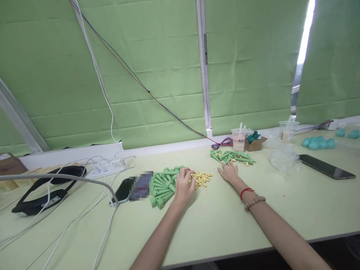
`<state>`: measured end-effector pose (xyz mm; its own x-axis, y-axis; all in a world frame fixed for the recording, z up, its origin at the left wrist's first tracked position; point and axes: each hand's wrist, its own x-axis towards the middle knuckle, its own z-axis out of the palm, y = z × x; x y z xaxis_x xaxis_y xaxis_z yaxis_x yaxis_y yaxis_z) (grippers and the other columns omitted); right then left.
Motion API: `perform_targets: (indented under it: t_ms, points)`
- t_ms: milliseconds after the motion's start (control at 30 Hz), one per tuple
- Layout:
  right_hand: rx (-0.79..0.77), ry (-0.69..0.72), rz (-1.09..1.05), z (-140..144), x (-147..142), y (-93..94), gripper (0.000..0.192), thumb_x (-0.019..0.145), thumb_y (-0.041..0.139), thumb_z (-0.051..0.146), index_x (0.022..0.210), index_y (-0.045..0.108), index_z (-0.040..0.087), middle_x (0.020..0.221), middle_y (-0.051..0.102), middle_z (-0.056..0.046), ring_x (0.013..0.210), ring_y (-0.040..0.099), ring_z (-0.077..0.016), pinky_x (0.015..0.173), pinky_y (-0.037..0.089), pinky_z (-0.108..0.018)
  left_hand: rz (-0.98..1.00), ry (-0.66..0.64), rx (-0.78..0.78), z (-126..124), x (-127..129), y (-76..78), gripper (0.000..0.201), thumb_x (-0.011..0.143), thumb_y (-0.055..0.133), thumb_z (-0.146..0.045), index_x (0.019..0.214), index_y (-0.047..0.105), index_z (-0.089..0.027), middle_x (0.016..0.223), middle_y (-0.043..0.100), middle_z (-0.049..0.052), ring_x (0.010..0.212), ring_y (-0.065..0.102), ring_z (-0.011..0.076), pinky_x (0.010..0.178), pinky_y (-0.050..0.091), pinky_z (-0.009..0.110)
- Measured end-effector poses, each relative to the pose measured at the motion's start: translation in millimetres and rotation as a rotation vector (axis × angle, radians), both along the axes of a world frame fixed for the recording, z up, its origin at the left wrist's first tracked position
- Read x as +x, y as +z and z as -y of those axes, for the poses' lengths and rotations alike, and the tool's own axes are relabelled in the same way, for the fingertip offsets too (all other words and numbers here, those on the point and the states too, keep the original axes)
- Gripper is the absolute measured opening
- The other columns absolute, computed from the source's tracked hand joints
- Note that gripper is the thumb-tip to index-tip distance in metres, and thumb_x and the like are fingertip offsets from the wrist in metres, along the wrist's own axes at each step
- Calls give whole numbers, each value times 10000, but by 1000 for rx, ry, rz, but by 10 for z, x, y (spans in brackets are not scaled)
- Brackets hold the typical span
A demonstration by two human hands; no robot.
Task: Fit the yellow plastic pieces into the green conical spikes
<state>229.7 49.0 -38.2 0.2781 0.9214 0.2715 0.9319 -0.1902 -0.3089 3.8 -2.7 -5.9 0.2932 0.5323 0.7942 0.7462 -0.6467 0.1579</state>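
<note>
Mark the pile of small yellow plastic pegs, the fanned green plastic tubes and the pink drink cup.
Small yellow plastic pegs (203, 179), head view, pile middle.
Fanned green plastic tubes (162, 186), head view, fan centre.
Pink drink cup (238, 141), head view, cup wall.

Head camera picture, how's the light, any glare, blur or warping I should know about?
Head view: even, soft light with faint shadows under the left hand and right hand; a blown-out bright strip at the top right between the curtains; wide-angle warping tilts the table edge and window frame; a pixelated patch covers something beside the green parts; far cups look slightly soft.
</note>
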Motion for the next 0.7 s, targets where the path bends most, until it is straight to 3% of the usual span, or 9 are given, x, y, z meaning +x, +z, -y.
perform_targets:
  t_ms: [100, 200, 367, 467, 567, 700]
  points:
    - [-2, 19, -35, 19, 11, 38, 359, 871, 440, 297, 1074, 625, 65, 1149, 580, -223, 1187, 433, -303, 970, 257, -429, 0, 1, -13, 4, 0, -3, 211, 804, 413, -100, 911, 573, -187, 949, 538, 68, 891, 542, 184, 787, 422, 326]
    - [27, -7, -66, 72, 60, 127, 298, 859, 414, 192, 961, 674, 87, 979, 655, -194, 994, 574, -274, 857, 355, -354, 10, 6, -31, 5, 0, -3, 213, 800, 416, -99, 907, 577, -190, 953, 539, 67, 896, 546, 184, 794, 425, 325]
    - [191, -64, -173, 132, 140, 196, 367, 890, 329, 181, 1056, 654, 140, 986, 674, -158, 916, 617, -257, 768, 403, -324, 32, 9, -38, 0, 4, -5, 216, 796, 422, -101, 904, 585, -194, 950, 542, 63, 889, 552, 180, 799, 426, 323]
    - [445, -48, -492, 86, 118, 164, 366, 875, 381, 274, 1063, 643, 102, 1002, 677, -165, 921, 622, -263, 814, 433, -353, 50, 6, -65, 1, 11, -4, 219, 801, 417, -106, 906, 588, -194, 935, 542, 59, 886, 549, 180, 801, 420, 323]
    - [608, 47, -1015, 27, 3, 137, 402, 839, 449, 395, 1010, 627, 78, 953, 688, -163, 877, 646, -243, 776, 496, -358, 77, 4, -110, 16, 28, 5, 228, 813, 411, -120, 928, 595, -191, 941, 544, 63, 882, 548, 180, 802, 407, 325]
    - [475, 149, -1583, 69, -287, 153, 335, 730, 619, 499, 751, 613, 165, 767, 696, -101, 698, 661, -197, 644, 555, -319, 131, 3, -228, 46, 59, 11, 271, 857, 424, -225, 1085, 569, -201, 984, 553, 70, 910, 544, 191, 837, 383, 341]
